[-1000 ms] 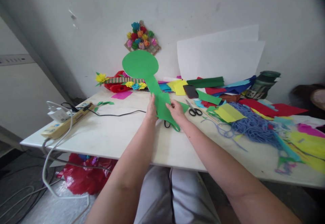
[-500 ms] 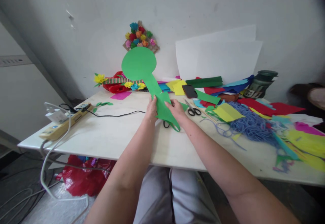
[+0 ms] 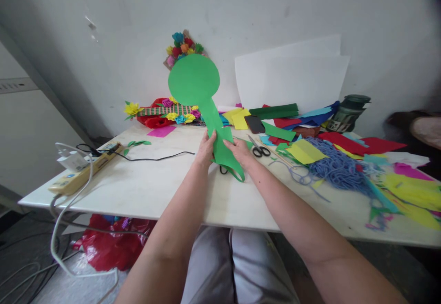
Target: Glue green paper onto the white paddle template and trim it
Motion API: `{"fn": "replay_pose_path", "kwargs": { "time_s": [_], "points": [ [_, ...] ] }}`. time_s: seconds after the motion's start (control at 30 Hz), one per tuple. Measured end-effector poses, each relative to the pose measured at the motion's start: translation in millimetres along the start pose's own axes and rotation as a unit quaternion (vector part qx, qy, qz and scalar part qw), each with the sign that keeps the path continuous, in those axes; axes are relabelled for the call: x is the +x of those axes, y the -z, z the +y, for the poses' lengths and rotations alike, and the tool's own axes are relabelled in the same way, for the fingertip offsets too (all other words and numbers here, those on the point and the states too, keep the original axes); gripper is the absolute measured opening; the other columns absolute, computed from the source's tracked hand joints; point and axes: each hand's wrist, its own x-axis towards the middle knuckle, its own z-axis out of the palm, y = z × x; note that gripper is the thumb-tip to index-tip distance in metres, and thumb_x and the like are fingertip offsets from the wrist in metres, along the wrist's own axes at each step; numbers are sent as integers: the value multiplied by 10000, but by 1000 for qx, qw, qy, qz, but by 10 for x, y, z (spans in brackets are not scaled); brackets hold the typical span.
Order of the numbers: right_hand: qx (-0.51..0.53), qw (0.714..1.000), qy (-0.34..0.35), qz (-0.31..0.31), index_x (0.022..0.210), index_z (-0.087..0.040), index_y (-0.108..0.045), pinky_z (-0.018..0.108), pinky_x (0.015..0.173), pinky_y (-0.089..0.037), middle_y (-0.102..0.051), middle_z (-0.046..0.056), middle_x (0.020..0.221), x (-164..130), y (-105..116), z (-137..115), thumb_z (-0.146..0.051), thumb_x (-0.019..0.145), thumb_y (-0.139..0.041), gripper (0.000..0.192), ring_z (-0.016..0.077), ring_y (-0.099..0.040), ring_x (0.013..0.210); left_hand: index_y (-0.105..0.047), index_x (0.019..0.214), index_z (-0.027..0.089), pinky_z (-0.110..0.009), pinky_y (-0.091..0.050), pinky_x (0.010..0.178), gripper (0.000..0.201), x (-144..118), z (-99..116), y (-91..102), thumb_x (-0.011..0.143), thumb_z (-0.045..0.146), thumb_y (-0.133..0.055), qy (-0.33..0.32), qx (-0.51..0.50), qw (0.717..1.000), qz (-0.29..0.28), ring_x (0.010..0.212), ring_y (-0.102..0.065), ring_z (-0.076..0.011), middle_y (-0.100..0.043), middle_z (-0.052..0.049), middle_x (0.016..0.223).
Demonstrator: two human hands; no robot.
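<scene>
Head-camera view: a pale table [image 3: 144, 189] stands against a white wall [image 3: 275, 10], with grey floor and a red plastic bag [image 3: 110, 239] beneath its left end. On the table's left lie a power strip [image 3: 82, 173] and a black cable [image 3: 155, 158]; along the far edge sit paper flowers on a striped strip [image 3: 165, 111], and a flower basket [image 3: 182, 49] hangs on the wall above. White sheets [image 3: 292, 81] lean against the wall, with a phone [image 3: 255, 124], scissors [image 3: 260, 148], loose coloured paper scraps [image 3: 303, 150], a heap of blue yarn [image 3: 337, 168] and a dark jar [image 3: 349, 111] spread toward the right. At the table's middle, the left hand [image 3: 206, 149] pinches the left edge of the stalk of a green paper cutout [image 3: 194, 80], thumb on its front, while the right hand [image 3: 241, 151] pinches the right edge lower down, fingers closed on the sheet. The cutout stands upright between the hands, its round head in front of the flower basket and its lower tip hanging to the table. Compared with a second ago, the round head sits higher and more upright, now covering the lower part of the basket, and both hands keep the same grip at almost the same spot.
</scene>
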Motion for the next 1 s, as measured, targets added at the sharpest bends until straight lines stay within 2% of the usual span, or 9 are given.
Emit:
{"fn": "replay_pose_path", "kwargs": {
  "time_s": [0.13,0.3,0.47,0.7,1.0],
  "points": [
    [-11,1000,-1,-10,695,-168,-624,290,578,-470,-631,6,619,-8,-11,7,-466,626,-644,307,149,-577,578,-557,1065,219,-338,-487,832,342,20,4,15,741,291,-640,0,-12,999,36,903,-620,-193,-669,-34,896],
    [-33,998,14,-57,682,-171,-607,276,569,-457,-608,0,594,-36,0,-41,-492,679,-592,321,140,-553,581,-543,1100,239,-342,-489,835,357,24,11,47,759,312,-621,9,-14,1000,26,907,-619,-191,-663,-29,924],
    [-40,996,36,-73,680,-176,-601,280,605,-459,-616,4,644,-54,27,-68,-496,710,-565,323,136,-547,607,-531,1113,242,-353,-483,844,345,2,42,31,776,284,-597,22,-21,999,21,901,-622,-195,-664,-26,904],
    [-13,995,-22,-97,759,-171,-627,321,636,-484,-650,31,677,-13,49,-10,-458,703,-595,294,165,-599,633,-539,1104,227,-362,-471,858,363,-19,58,21,756,298,-613,33,-35,999,11,933,-613,-215,-657,-41,950],
    [-7,995,-26,-93,801,-160,-640,319,680,-497,-681,47,746,-27,71,-29,-446,711,-610,301,166,-621,675,-517,1110,232,-343,-479,843,440,4,25,60,705,297,-676,14,2,1000,-21,902,-623,-199,-667,-28,924]
  ]
}}
